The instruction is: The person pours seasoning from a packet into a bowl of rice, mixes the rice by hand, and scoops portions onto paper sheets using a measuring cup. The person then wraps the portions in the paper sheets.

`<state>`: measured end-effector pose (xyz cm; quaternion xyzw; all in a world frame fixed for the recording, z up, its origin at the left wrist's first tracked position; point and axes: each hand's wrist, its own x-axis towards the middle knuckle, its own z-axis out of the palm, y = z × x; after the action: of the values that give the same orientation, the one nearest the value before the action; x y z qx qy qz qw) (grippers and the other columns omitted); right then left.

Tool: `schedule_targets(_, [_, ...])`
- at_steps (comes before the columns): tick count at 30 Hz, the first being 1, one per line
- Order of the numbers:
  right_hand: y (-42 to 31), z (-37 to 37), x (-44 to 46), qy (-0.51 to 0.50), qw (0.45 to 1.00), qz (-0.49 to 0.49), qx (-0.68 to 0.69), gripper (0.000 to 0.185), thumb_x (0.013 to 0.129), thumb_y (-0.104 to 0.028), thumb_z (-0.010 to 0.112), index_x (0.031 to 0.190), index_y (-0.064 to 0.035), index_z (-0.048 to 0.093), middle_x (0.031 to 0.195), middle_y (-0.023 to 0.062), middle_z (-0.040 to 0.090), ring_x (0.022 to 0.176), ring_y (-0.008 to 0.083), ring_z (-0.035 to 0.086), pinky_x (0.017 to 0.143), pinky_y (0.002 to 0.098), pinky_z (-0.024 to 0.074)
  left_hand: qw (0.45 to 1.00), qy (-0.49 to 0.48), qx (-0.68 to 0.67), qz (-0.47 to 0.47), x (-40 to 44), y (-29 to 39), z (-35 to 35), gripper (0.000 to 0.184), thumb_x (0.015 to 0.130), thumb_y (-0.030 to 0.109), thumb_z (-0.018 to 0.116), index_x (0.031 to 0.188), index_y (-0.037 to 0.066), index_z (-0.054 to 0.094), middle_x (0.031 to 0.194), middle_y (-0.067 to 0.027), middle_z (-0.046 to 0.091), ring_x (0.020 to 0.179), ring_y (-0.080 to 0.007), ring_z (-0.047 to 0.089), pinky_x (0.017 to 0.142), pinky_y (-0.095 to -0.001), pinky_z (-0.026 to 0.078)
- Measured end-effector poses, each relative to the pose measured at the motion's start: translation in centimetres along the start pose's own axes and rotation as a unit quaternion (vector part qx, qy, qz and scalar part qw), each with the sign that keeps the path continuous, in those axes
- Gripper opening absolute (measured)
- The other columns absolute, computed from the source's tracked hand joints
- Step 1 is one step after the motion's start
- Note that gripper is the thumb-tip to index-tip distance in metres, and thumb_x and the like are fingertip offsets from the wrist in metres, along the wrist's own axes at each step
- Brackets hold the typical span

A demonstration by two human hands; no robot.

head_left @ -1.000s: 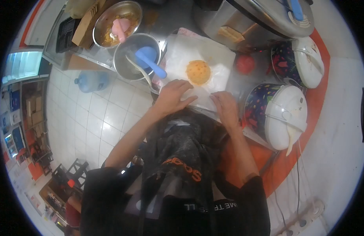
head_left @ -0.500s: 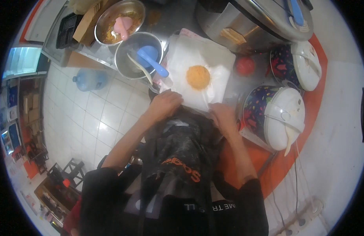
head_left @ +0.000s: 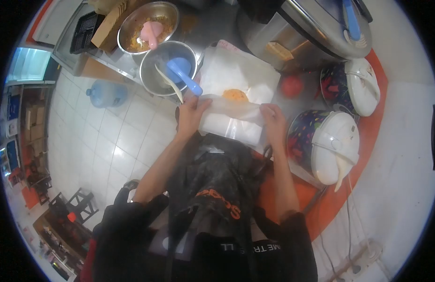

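Observation:
A rounded mound of orange-yellow food point(head_left: 235, 95), like rice, sits on a stack of white wrapping paper point(head_left: 262, 73). My left hand point(head_left: 193, 113) pinches the near left corner of the top sheet. At its near right corner, my right hand point(head_left: 274, 121) grips the same wrapping paper. Between my hands the lifted edge point(head_left: 234, 107) stretches across and hides the near part of the mound. More white sheets show beneath it.
Left of the paper stand a metal pot point(head_left: 147, 77) with a blue scoop point(head_left: 182, 73) and a steel bowl point(head_left: 173, 21) with a pink scoop point(head_left: 151, 33). Two patterned rice cookers point(head_left: 304, 136) point(head_left: 332, 87), a red round object point(head_left: 291, 86) and a large steel container point(head_left: 264, 35) lie right and behind.
Both hands have moved away from my body, carrying the near edge of the top sheet up and over the near part of the mound.

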<state>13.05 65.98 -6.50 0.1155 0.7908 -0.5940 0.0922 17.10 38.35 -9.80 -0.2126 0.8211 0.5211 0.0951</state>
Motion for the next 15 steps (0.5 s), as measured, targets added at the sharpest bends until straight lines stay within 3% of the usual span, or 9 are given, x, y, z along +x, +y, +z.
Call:
schedule_targets(2, [0.6,0.3,1.0,0.007,1.0,-0.012,-0.009,0.025,0.093,-0.023,0.073,0.108,-0.004,0.071,0.081,0.0032,0.067,0.071,0.0083,0.055,0.065,0.026,0.0449,0.959,0.053,-0.273,0.051,0.3,-0.5,1.4,0.031,0.093,0.026,0.072,0.098,-0.004,0.069,0.079,-0.0074,0.063,0.074,-0.0092,0.051,0.07,-0.03,0.046])
schedule_targets(3, [1.2,0.4,1.5,0.015,0.999,-0.022,-0.018,0.024,0.093,-0.024,0.074,0.107,-0.0042,0.072,0.078,0.0013,0.065,0.067,0.0067,0.051,0.061,0.025,0.0422,0.959,0.054,-0.275,0.052,0.6,-0.9,1.5,0.031,0.093,0.026,0.072,0.098,-0.004,0.069,0.079,-0.0074,0.063,0.074,-0.0092,0.051,0.07,-0.03,0.046])
schedule_targets(5, [3.0,0.5,2.5,0.023,0.999,-0.032,-0.033,0.024,0.092,-0.024,0.075,0.105,-0.0042,0.072,0.075,-0.0001,0.062,0.065,0.0067,0.047,0.058,0.0254,0.039,0.988,0.078,-0.123,0.043,1.3,-1.4,1.0,0.034,0.093,0.029,0.071,0.1,-0.005,0.068,0.078,-0.0084,0.063,0.074,-0.0097,0.051,0.069,-0.0314,0.046])
schedule_targets(9, [2.7,0.9,3.0,0.055,0.994,-0.049,-0.078,0.024,0.09,-0.024,0.076,0.101,-0.0034,0.072,0.069,-0.0027,0.052,0.062,0.0069,0.04,0.055,0.0274,0.0326,0.994,0.064,-0.089,-0.004,1.8,-0.9,0.8,0.034,0.095,0.028,0.068,0.107,-0.004,0.067,0.082,-0.0132,0.068,0.073,-0.0147,0.058,0.07,-0.0352,0.048])
schedule_targets(11, [2.5,1.2,3.2,0.064,0.994,-0.048,-0.077,0.023,0.09,-0.023,0.076,0.101,-0.0033,0.072,0.068,-0.0034,0.049,0.063,0.007,0.037,0.055,0.0279,0.0312,0.995,0.095,-0.018,0.004,1.8,-0.7,0.9,0.032,0.095,0.028,0.067,0.112,0.0,0.068,0.089,-0.0179,0.071,0.079,-0.0257,0.068,0.075,-0.0387,0.051])
schedule_targets(12, [2.5,1.4,3.3,0.076,0.993,-0.045,-0.076,0.022,0.09,-0.023,0.076,0.1,-0.0032,0.072,0.067,-0.0041,0.045,0.063,0.0072,0.035,0.055,0.0283,0.0297,0.995,0.096,-0.019,0.004,1.4,-0.6,1.0,0.032,0.095,0.028,0.067,0.112,0.0,0.068,0.089,-0.0179,0.071,0.079,-0.0257,0.068,0.075,-0.0387,0.051])
schedule_targets(14, [2.0,1.4,3.1,0.082,0.991,-0.047,-0.098,0.022,0.09,-0.022,0.076,0.1,-0.0034,0.071,0.067,-0.0048,0.042,0.062,0.0076,0.034,0.055,0.0284,0.0286,0.984,0.163,-0.063,0.033,-0.5,-0.4,1.2,0.031,0.096,0.026,0.064,0.113,0.001,0.068,0.097,-0.0196,0.071,0.092,-0.0363,0.069,0.083,-0.0403,0.054])
schedule_targets(15, [1.6,1.3,3.2,0.087,0.988,-0.049,-0.119,0.021,0.09,-0.021,0.076,0.1,-0.0037,0.071,0.066,-0.0054,0.039,0.062,0.0079,0.032,0.055,0.0286,0.0274,0.984,0.164,-0.065,0.034,-2.3,0.0,1.2,0.031,0.096,0.026,0.064,0.113,0.001,0.068,0.097,-0.0196,0.071,0.092,-0.0363,0.069,0.083,-0.0403,0.054])
